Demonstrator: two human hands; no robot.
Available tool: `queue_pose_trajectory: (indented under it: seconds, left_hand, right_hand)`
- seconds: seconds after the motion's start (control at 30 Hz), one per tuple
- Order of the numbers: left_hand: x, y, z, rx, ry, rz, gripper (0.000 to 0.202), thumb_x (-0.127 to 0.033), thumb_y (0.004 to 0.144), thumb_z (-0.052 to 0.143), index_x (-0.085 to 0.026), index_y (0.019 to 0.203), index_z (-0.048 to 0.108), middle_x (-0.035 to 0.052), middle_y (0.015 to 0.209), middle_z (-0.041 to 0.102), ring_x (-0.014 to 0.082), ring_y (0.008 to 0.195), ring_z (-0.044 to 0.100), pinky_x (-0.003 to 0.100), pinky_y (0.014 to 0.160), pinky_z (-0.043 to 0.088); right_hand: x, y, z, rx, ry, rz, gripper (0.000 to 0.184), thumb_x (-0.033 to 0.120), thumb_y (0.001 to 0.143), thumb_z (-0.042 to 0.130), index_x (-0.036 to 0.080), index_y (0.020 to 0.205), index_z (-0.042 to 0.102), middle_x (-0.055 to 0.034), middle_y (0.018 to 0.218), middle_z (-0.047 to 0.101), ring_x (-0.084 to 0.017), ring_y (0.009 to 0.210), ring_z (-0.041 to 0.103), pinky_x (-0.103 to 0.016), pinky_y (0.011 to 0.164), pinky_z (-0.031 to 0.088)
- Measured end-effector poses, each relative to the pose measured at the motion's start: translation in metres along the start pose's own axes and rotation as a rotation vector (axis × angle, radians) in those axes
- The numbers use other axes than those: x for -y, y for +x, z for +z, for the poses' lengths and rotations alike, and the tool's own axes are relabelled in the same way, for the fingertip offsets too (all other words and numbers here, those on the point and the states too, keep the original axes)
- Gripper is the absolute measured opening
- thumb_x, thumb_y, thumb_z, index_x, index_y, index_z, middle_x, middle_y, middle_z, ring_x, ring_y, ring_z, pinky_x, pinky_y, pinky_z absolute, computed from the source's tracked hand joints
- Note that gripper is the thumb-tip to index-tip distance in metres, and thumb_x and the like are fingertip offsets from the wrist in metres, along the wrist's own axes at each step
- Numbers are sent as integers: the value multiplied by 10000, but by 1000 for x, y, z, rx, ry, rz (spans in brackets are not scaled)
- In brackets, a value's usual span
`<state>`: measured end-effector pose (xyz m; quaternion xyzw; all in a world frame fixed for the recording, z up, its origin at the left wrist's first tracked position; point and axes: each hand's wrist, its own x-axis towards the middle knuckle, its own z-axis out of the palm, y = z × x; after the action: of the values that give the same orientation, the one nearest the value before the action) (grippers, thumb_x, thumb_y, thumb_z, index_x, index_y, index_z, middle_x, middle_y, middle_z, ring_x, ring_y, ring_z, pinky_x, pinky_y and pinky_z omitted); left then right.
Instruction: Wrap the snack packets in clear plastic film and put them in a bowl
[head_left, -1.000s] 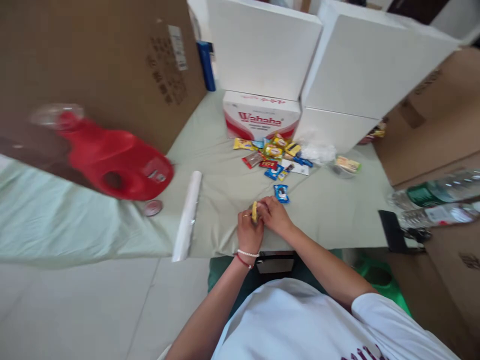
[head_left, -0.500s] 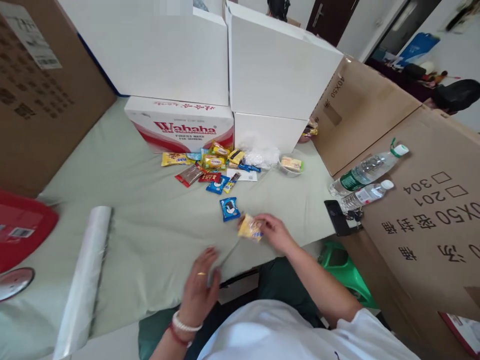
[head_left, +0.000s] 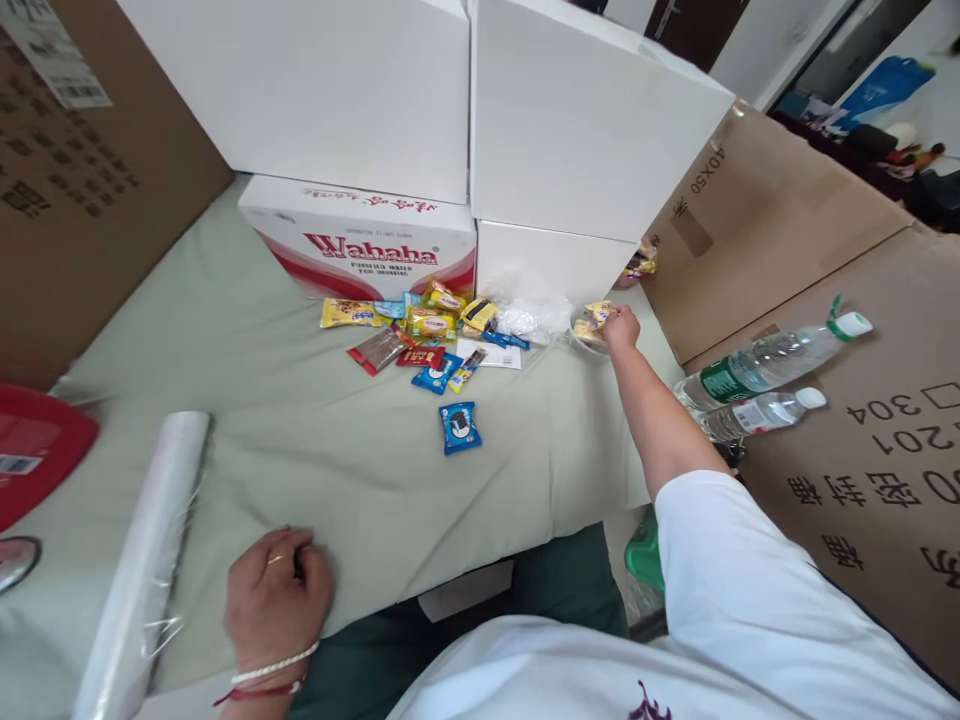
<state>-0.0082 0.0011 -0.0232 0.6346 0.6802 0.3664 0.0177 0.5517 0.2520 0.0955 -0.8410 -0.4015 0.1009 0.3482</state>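
Small yellow-wrapped snack packet [head_left: 598, 311] sits at the fingertips of the right hand, over a clear round bowl. Leftmost lies a long white roll of plastic film [head_left: 146, 560], just beside the left hand [head_left: 279, 600]. That hand lies on the pale green cloth with its fingers curled inward; its palm is hidden, so I cannot tell whether it grips anything. Between the hands, farther out than the left, is a square blue snack packet [head_left: 459, 428], apart from the mixed heap beyond. Just left of the right hand [head_left: 622, 328] is crumpled clear plastic [head_left: 529, 318]; that hand pinches the yellow packet by its near edge. Beneath, the bowl [head_left: 591, 347] holds another pale packet. A light edge pinch suits the wrapper best, with knuckles kept off the bowl's rim.
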Motion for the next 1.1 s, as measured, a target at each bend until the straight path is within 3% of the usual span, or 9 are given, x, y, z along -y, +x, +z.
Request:
queue_pose_trajectory:
  seconds: [0.17,0.3,0.4,0.5,0.57,0.7,0.87,1.0,1.1]
  left_hand:
    - [1,-4,-2,3,17,-11,106,-206,786,626,-226,883,663,104,1033,721,322,1101,676,504,1011,537]
    - [-1,-4,-3,-7,81,95,111,-141,826,617,-199,904,671,119,1018,731,302,1095,689,444,989,548]
    - [-3,-4,-3,-37,99,159,131,-103,840,606,-191,913,671,116,989,729,293,1076,697,424,972,552]
    - [-5,-3,-4,-64,100,183,146,-85,842,603,-186,922,672,116,978,725,291,1065,697,417,954,557]
    - [-7,-2,-4,-71,103,188,146,-81,844,601,-183,922,671,118,981,723,292,1066,693,418,947,560]
    - [-10,-3,-5,-69,81,180,154,-69,840,595,-187,911,663,111,967,717,281,1054,689,414,943,558]
    - [-6,-4,-5,-70,2,137,149,-83,831,610,-198,904,672,109,975,723,276,1053,684,422,954,549]
    - [-16,-3,-10,-76,-131,15,100,-160,846,617,-201,904,688,112,989,719,267,1022,679,425,945,544]
    - [-50,-3,-15,43,-363,-218,126,-277,879,610,-201,926,700,81,918,704,213,845,662,367,806,546]
  right_hand:
    - [0,-6,-10,-101,-244,-19,289,246,1001,479,80,1024,714,-216,1210,599,-226,999,636,-370,881,447]
    - [22,-23,-11,-92,-309,-233,337,261,1028,453,84,1177,697,-235,1330,556,-249,1046,597,-407,938,433]
    - [46,-48,13,84,-315,-492,277,263,1019,500,161,1130,732,-132,1151,678,-253,1064,602,-379,978,443]
    - [70,-70,47,309,-409,-776,348,291,947,630,204,1275,707,-130,1303,656,-289,1132,613,-374,920,488]
    - [82,-77,66,384,-522,-825,392,272,922,650,213,1306,698,-148,1365,632,-315,1154,614,-380,876,498]
    - [95,-69,77,300,-444,-699,237,246,950,561,184,1045,769,-154,1146,720,-287,1035,641,-382,890,490]
    - [86,-80,42,45,257,-472,285,454,938,582,193,987,685,-44,866,685,-173,717,572,-316,716,497]
    - [61,-161,16,293,687,-8,332,524,806,722,234,903,591,59,671,512,-92,489,384,-224,437,252]
    - [37,-245,13,498,793,226,352,463,706,804,239,874,591,97,587,426,-67,428,284,-220,401,153]
